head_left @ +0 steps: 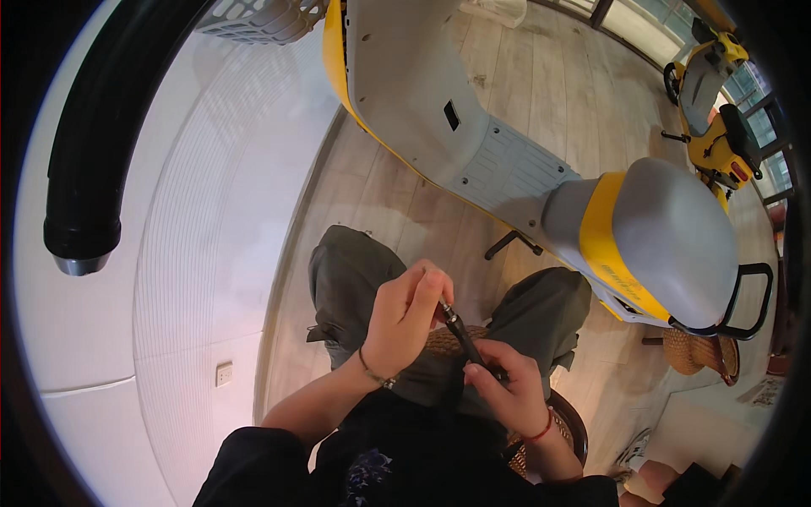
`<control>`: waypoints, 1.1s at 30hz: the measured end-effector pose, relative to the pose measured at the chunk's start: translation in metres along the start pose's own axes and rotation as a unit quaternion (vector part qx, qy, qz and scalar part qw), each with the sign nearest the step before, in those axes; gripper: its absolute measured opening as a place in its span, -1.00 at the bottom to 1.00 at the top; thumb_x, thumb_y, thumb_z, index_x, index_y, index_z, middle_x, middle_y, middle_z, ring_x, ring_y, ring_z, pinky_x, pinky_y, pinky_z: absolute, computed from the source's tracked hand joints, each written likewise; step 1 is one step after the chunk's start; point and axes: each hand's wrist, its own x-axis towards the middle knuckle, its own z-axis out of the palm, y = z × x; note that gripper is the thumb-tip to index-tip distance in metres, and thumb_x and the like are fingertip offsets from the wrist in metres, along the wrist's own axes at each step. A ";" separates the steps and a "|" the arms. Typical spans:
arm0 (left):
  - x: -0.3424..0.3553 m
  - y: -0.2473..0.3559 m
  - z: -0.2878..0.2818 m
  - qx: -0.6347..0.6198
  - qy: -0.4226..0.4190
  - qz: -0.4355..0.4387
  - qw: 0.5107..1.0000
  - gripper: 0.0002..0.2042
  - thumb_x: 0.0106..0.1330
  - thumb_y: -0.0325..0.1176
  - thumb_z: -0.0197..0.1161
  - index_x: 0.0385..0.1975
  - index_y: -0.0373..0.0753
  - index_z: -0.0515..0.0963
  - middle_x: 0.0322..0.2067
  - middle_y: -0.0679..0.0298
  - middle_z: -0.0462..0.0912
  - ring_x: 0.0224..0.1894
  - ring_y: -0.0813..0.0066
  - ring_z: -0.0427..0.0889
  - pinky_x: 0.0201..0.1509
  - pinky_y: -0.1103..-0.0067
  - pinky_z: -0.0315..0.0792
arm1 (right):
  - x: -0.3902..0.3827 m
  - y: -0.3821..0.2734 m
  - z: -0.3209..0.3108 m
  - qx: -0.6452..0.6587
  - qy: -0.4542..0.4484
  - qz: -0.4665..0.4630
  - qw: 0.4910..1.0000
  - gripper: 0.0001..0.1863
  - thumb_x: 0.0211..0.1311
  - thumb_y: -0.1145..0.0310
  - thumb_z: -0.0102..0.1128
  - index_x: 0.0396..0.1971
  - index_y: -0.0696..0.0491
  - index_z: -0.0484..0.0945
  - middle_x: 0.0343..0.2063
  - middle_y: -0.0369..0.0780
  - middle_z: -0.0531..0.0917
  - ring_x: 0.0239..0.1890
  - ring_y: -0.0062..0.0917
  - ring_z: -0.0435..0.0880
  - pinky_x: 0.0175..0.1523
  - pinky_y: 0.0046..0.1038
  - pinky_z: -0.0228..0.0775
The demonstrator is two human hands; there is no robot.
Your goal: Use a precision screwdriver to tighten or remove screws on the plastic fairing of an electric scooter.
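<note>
Your view is bright, with soft daylight at the windows (649,24) in the top right. The white wall (224,279) on your left has a pale shine. Your black shirt (439,473) looks very dark. Your left hand (399,317) and right hand (514,387) look clear, but the far scooter (715,149) is a bit fuzzy. Straight lines bend near the round, black edge.

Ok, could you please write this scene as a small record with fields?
Right hand: holds slim black rod-shaped tool with metal end
Left hand: at that metal end; grip unclear
In front, toward the right: large grey-and-yellow scooter
Upper right: yellow scooter with black seat
Underfoot: pale wood-plank floor
</note>
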 end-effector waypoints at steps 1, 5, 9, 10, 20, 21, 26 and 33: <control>0.002 -0.004 0.000 0.002 0.000 -0.001 1.000 -0.65 0.54 -0.20 -0.05 -0.44 -0.30 0.46 -0.61 0.39 0.41 -0.57 0.73 0.35 -0.46 0.73 0.25 | 0.000 0.001 0.002 -0.063 0.018 -0.031 0.997 -0.74 0.24 0.46 0.28 -0.09 0.22 0.55 -0.49 -0.24 0.68 -0.53 -0.68 0.58 -0.38 -0.64 0.41; 0.009 -0.012 0.001 0.088 0.003 0.036 0.995 -0.66 0.53 -0.26 -0.04 -0.49 -0.34 0.41 -0.65 0.36 0.36 -0.60 0.70 0.25 -0.49 0.66 0.21 | -0.003 0.005 0.007 -0.109 0.048 -0.036 0.992 -0.73 0.20 0.42 0.34 -0.15 0.21 0.56 -0.54 -0.18 0.64 -0.55 -0.61 0.60 -0.39 -0.60 0.42; 0.007 -0.013 0.012 0.071 0.031 0.061 0.995 -0.65 0.53 -0.29 -0.05 -0.56 -0.32 0.35 -0.68 0.38 0.31 -0.61 0.70 0.20 -0.53 0.63 0.16 | 0.001 0.003 0.019 -0.141 0.110 -0.095 0.979 -0.76 0.19 0.43 0.35 -0.20 0.20 0.57 -0.59 -0.16 0.61 -0.59 -0.57 0.59 -0.43 -0.58 0.40; 0.006 -0.013 0.014 0.071 0.028 0.058 0.995 -0.65 0.53 -0.29 -0.05 -0.56 -0.32 0.35 -0.68 0.38 0.31 -0.61 0.70 0.20 -0.53 0.63 0.16 | 0.001 0.002 0.022 -0.149 0.130 -0.121 0.973 -0.78 0.19 0.44 0.34 -0.21 0.20 0.57 -0.60 -0.16 0.61 -0.60 -0.57 0.58 -0.44 -0.58 0.40; 0.009 -0.008 0.015 0.080 0.057 0.038 0.995 -0.56 0.56 -0.24 -0.18 -0.64 -0.26 0.31 -0.68 0.40 0.31 -0.59 0.73 0.10 -0.49 0.65 0.05 | 0.006 0.001 0.043 -0.135 0.189 -0.128 0.964 -0.80 0.17 0.45 0.34 -0.26 0.20 0.56 -0.59 -0.11 0.62 -0.62 -0.39 0.62 -0.49 -0.48 0.39; 0.009 -0.007 0.014 0.062 0.043 0.044 0.996 -0.55 0.56 -0.22 -0.19 -0.64 -0.26 0.31 -0.68 0.40 0.31 -0.59 0.73 0.10 -0.49 0.65 0.05 | 0.007 0.004 0.042 -0.193 0.196 -0.178 0.945 -0.80 0.16 0.44 0.36 -0.27 0.18 0.56 -0.58 -0.12 0.62 -0.61 -0.36 0.62 -0.49 -0.46 0.40; 0.017 -0.001 -0.010 0.046 -0.023 -0.008 0.999 -0.51 0.56 -0.13 -0.19 -0.64 -0.27 0.34 -0.67 0.42 0.28 -0.58 0.72 0.12 -0.48 0.64 0.06 | 0.019 0.005 0.021 -0.259 0.178 -0.283 0.906 -0.76 0.09 0.42 0.41 -0.29 0.17 0.55 -0.60 -0.16 0.59 -0.63 -0.33 0.58 -0.50 -0.44 0.39; 0.021 0.008 0.001 0.096 0.017 0.048 0.994 -0.48 0.57 -0.13 -0.27 -0.66 -0.25 0.37 -0.63 0.41 0.36 -0.61 0.73 0.10 -0.52 0.70 0.01 | 0.023 -0.002 0.012 -0.317 0.183 -0.334 0.868 -0.72 0.04 0.44 0.43 -0.27 0.18 0.56 -0.65 -0.22 0.53 -0.66 -0.40 0.54 -0.55 -0.47 0.34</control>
